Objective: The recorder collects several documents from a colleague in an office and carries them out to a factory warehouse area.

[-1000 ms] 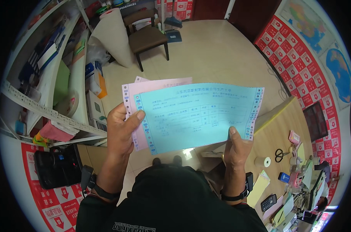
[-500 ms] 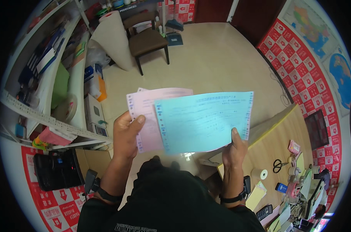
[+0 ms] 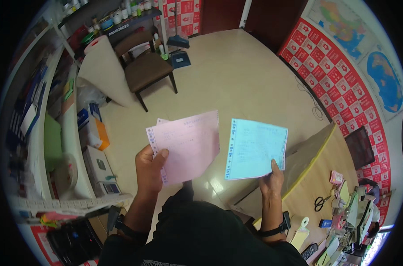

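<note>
My left hand (image 3: 150, 170) grips a pink printed form (image 3: 188, 144) at its left edge, thumb on top. Another sheet's corner peeks out behind the pink form's upper left. My right hand (image 3: 272, 179) pinches a light blue printed form (image 3: 256, 148) near its lower right corner, thumb in front and fingers behind. Punched holes run along the side edges of both forms. A gap now lies between the two papers, and both are held up in front of me above the floor. Whether more sheets sit behind the blue form is hard to make out.
At right stands a wooden desk (image 3: 310, 186) with black scissors (image 3: 321, 203), a paper roll (image 3: 302, 221), a calculator (image 3: 309, 251) and clutter. White shelves (image 3: 84, 170) line the left. A brown chair (image 3: 147, 68) and a large fabric roll (image 3: 104, 73) stand ahead.
The blue form, which overlapped the pink one, has moved apart to the right and turned at an angle. More of the pink form shows. My view has shifted slightly.
</note>
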`<control>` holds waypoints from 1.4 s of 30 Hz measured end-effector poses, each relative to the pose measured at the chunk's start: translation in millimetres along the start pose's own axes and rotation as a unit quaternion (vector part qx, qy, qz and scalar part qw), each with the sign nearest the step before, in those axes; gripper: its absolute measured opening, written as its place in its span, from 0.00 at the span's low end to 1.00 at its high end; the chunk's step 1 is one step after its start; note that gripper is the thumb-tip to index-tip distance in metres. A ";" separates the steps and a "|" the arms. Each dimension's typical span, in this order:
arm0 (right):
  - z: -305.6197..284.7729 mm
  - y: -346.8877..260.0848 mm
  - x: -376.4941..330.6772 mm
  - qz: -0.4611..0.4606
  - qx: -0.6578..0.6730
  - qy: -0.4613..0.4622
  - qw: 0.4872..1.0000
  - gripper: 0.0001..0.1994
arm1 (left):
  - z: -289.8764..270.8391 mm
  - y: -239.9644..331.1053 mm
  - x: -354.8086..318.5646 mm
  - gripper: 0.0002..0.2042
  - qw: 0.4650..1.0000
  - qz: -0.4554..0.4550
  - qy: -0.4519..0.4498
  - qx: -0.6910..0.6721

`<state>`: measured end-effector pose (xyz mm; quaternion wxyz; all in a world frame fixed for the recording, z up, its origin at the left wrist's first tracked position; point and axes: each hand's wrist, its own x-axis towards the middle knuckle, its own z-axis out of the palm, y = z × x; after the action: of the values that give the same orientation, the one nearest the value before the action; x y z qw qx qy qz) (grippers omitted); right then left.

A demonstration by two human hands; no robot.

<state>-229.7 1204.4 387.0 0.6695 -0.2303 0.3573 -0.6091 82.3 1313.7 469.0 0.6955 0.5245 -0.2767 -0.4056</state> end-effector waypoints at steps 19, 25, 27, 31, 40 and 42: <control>32.4 -32.2 287.7 -0.046 -0.052 0.187 0.980 0.15 | 166.8 -25.8 343.9 0.10 0.909 0.256 -0.190 0.268; 31.4 -70.1 446.8 -0.021 -0.035 0.133 0.990 0.18 | 281.6 -31.2 446.6 0.10 0.871 0.321 -0.190 0.318; 42.1 -87.4 507.7 -0.009 -0.062 0.136 0.989 0.20 | 315.0 -31.1 484.9 0.09 0.877 0.312 -0.182 0.317; 65.8 -115.6 613.3 -0.027 -0.046 0.073 0.996 0.21 | 362.2 -47.2 559.6 0.08 0.886 0.287 -0.167 0.324; 59.8 -124.2 836.0 -0.052 -0.095 0.145 0.983 0.19 | 450.5 -112.2 772.8 0.09 0.929 0.203 -0.168 0.260; 63.1 -131.6 875.1 -0.082 -0.107 0.148 0.980 0.19 | 470.2 -129.9 826.2 0.09 0.955 0.157 -0.158 0.195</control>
<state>-265.2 318.5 352.1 0.5282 -0.2365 0.4953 -0.6479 93.5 354.5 451.0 0.5823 0.5288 -0.5357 -0.3071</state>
